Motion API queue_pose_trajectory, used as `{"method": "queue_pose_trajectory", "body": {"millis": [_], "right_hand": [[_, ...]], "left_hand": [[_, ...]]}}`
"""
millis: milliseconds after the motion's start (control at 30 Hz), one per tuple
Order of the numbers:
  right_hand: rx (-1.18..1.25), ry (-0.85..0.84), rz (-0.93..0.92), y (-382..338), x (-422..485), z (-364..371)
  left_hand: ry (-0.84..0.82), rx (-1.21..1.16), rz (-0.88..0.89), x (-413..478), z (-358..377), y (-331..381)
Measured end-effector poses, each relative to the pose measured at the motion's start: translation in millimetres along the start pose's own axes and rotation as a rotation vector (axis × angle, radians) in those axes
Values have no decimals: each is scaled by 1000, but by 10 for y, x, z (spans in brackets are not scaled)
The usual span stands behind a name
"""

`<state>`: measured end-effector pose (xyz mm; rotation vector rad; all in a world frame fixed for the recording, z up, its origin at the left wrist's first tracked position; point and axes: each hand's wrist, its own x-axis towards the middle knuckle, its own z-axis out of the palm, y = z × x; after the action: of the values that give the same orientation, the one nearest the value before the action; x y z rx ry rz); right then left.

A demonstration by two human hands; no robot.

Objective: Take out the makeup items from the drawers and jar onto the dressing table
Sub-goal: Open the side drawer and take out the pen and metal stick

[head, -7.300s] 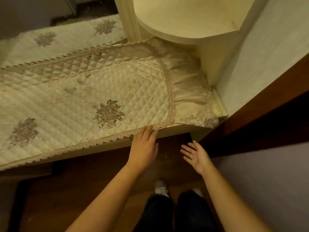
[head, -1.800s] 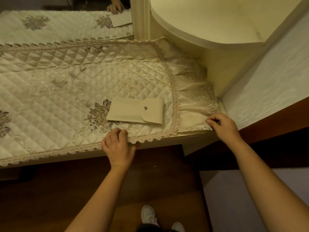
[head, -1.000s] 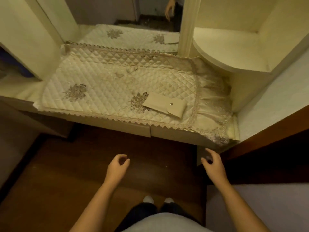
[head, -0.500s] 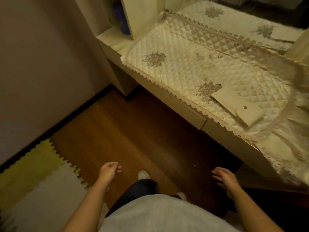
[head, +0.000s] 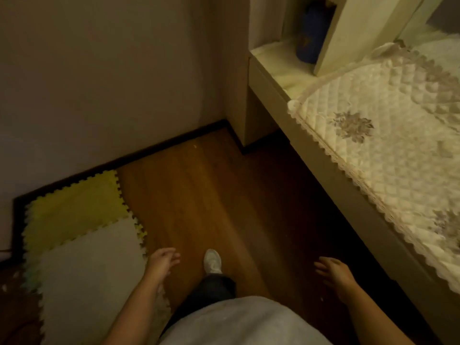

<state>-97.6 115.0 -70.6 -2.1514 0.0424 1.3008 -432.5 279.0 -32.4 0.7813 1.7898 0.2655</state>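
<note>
The dressing table (head: 331, 168) runs along the right side, covered by a cream quilted cloth (head: 388, 135) with lace trim and grey flower motifs. A dark blue jar (head: 312, 33) stands in an open side shelf at the table's far left end. My left hand (head: 163, 263) hangs low over the floor, fingers loosely apart, holding nothing. My right hand (head: 332, 271) also hangs empty with fingers apart, in front of the table's front edge. The beige pouch is out of view.
A wooden floor (head: 211, 195) lies below, with yellow and white foam puzzle mats (head: 79, 235) at the left against a plain wall (head: 112, 70). My white shoe (head: 212, 261) and dark trouser leg show at the bottom centre.
The view has swung left and away from the table. The pouch has left the frame. Both hands have dropped from the table edge and hang empty over the floor.
</note>
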Motion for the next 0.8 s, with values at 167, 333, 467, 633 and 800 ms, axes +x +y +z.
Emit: {"method": "queue_pose_trajectory", "body": {"millis": [167, 333, 467, 633, 800], "right_hand": [[-143, -68, -80, -987, 154, 990], [-228, -190, -182, -1900, 327, 1540], [-196, -156, -183, -2291, 588, 1514], [-26, -61, -112, -2643, 1067, 1305], [222, -3, -23, -3084, 1444, 1152]], "left_hand": [[21, 12, -13, 752, -514, 656], [7, 165, 40, 1302, -587, 1358], [-71, 266, 180, 1519, -191, 2035], [-249, 472, 435, 1655, 577, 3026], [-382, 764, 660, 1598, 1215, 3990]]}}
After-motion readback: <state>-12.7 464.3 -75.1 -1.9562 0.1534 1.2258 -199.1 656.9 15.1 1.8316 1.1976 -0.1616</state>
